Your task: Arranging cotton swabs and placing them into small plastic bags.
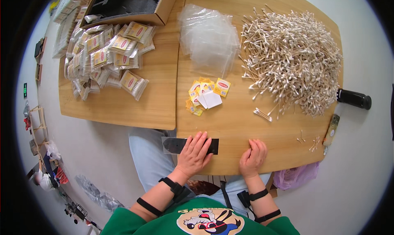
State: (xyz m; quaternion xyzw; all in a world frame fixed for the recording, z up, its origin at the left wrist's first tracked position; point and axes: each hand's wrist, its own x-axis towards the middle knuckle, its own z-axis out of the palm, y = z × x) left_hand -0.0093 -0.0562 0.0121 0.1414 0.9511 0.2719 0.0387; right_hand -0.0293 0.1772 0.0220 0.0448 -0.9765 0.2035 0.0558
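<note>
My left hand (194, 155) lies flat, fingers stretched out, on a black strip (171, 145) with a clear plastic edge at the table's front. The strip has a rounded left end and reaches a little past my fingers on the right. By the same front edge rests my right hand (252, 159), its fingers together and loosely curled, with nothing visible in them. Beyond my hands is a small heap of yellow and white printed cards (208, 93). A few cotton swabs (262, 114) lie in a little row in front of a large heap of loose swabs (291, 58).
Clear plastic bags (211, 42) lie stacked behind the cards. Packed bags of swabs (108, 56) pile up at left, beside an open cardboard box (164, 9). A black-handled tool (353, 99) and a patterned, phone-shaped object (331, 130) sit at the right edge. Stray swabs (314, 144) lie nearby.
</note>
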